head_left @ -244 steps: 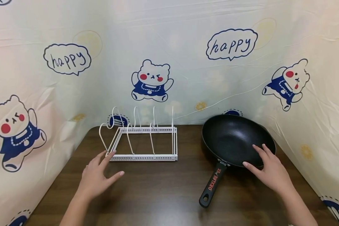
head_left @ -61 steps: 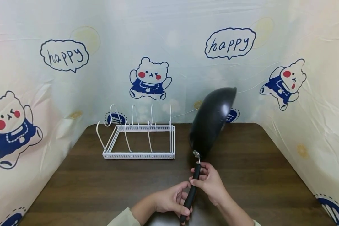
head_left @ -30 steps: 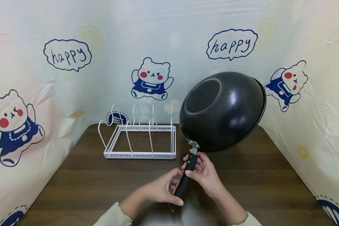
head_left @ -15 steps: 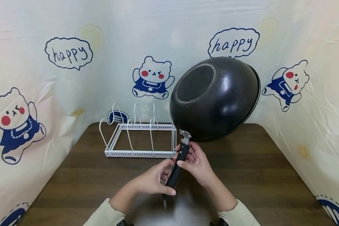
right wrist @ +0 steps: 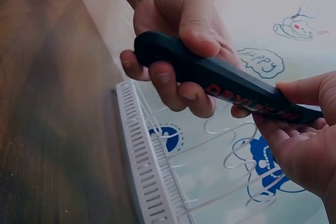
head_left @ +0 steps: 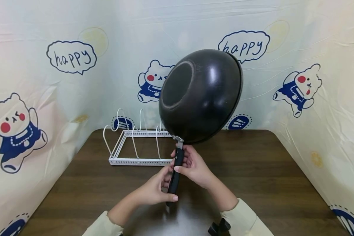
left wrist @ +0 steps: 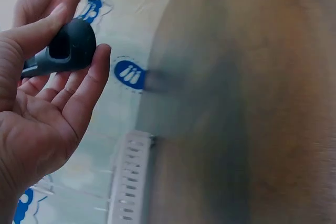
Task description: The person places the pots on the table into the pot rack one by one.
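Note:
A black wok [head_left: 203, 95] is held up off the table, tilted so its round outer base faces left and toward me. My right hand [head_left: 193, 165] grips the upper part of its black handle, close below the metal bracket. Lower down, my left hand [head_left: 154, 186] holds the handle's end between thumb and fingers. Red lettering shows on the handle [right wrist: 231, 87] in the right wrist view, with both hands around it. Behind the wok stands a white wire rack [head_left: 138, 161] with upright loops; the wok and right hand hide its right end.
The rack rests on a dark brown wooden table [head_left: 253, 183]. A pale cloth [head_left: 283, 108] printed with bears hangs around the back and sides. A small black device [head_left: 219, 226] sits at the right wrist.
Both hands have taken the wok by its handle, lifted it from the table's right side and turned its base outward. Lately it has moved left and up, now overlapping the rack's right end.

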`<state>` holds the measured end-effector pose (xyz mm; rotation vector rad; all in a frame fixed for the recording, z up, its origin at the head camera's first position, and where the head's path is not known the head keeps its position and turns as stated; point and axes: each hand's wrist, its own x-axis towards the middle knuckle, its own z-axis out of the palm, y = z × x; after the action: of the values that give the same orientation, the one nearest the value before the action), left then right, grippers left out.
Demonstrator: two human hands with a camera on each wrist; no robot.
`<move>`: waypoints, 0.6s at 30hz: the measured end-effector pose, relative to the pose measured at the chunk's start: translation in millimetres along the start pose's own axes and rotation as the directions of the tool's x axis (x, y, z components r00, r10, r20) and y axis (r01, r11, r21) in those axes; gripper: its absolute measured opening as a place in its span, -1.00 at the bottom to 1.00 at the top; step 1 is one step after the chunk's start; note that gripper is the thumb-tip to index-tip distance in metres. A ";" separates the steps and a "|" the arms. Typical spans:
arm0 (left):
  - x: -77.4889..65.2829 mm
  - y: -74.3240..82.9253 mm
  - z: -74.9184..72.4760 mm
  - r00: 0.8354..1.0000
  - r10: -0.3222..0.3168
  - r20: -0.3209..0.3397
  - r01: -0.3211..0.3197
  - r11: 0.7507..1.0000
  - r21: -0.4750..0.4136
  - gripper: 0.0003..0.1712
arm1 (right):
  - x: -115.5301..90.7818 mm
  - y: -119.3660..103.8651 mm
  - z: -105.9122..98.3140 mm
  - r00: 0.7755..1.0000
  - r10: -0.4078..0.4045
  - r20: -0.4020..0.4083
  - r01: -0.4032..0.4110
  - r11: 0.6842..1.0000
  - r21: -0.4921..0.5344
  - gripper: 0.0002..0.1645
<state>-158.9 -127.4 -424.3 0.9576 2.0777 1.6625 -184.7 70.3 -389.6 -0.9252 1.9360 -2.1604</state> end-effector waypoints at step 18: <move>-6.3 -28.0 35.2 1.000 0.010 -0.016 -0.014 0.959 -0.283 -0.05 | -1.4 16.8 5.0 0.990 0.141 0.033 -0.136 0.983 -0.124 -0.27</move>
<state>-141.1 -108.5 -461.6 0.8667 1.7787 1.9126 -186.4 63.4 -405.8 -0.8191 2.0654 -1.9517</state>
